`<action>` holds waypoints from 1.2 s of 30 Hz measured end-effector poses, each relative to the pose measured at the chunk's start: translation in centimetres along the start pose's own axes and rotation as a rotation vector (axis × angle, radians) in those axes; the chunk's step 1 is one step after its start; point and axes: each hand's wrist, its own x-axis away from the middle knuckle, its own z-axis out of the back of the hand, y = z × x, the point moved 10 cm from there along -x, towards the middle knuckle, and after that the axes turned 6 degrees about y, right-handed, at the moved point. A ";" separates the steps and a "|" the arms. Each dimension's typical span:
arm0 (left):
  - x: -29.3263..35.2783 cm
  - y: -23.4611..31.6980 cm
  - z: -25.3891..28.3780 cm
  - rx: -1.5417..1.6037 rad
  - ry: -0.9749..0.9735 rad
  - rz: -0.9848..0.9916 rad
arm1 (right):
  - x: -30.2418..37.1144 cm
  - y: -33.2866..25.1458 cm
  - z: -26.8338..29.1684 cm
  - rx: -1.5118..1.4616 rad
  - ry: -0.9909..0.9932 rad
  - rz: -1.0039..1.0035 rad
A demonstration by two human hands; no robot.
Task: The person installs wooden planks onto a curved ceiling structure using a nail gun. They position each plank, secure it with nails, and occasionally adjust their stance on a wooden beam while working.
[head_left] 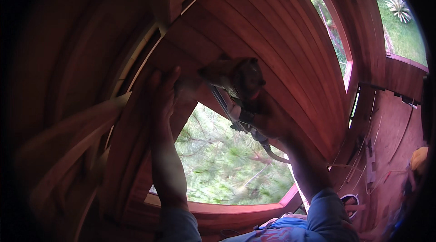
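Note:
My right hand point(261, 121) is wrapped round the grip of a dark nail gun point(243, 78). Its nose points left toward the reddish wooden planks point(240, 19), though whether it touches them I cannot tell. A slim magazine slants below the gun's body, and an air hose point(274, 155) trails from the handle to the right. Left of the gun, my left hand point(163, 92) lies against the plank wall in shadow, its fingers and thumb stretched upward and apart.
Between my forearms a window opening point(231, 160) shows blurred greenery, with a wooden sill point(240, 208) beneath. Bare framing timbers point(81, 124) run along the dark left side. At the right are more openings, a plank floor point(390, 128) and a round container point(349, 203). An orange object point(418, 159) sits at the far right.

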 end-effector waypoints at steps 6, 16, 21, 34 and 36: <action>-0.1 0.2 -0.4 -0.054 0.009 -0.010 | -0.5 -0.9 -0.2 0.092 -0.049 -0.099; -0.8 0.4 -0.3 -0.040 -0.007 -0.123 | -0.9 -1.2 0.1 0.111 0.002 -0.080; -0.9 0.3 -0.2 -0.036 0.021 -0.124 | -1.2 -1.5 -0.4 0.160 -0.042 -0.086; -0.6 0.1 -0.1 -0.140 0.049 -0.109 | -1.3 -2.2 -1.2 0.090 -0.066 -0.055; -1.2 -0.1 0.3 -0.094 0.042 -0.129 | -1.4 -2.1 -1.5 0.083 -0.110 -0.093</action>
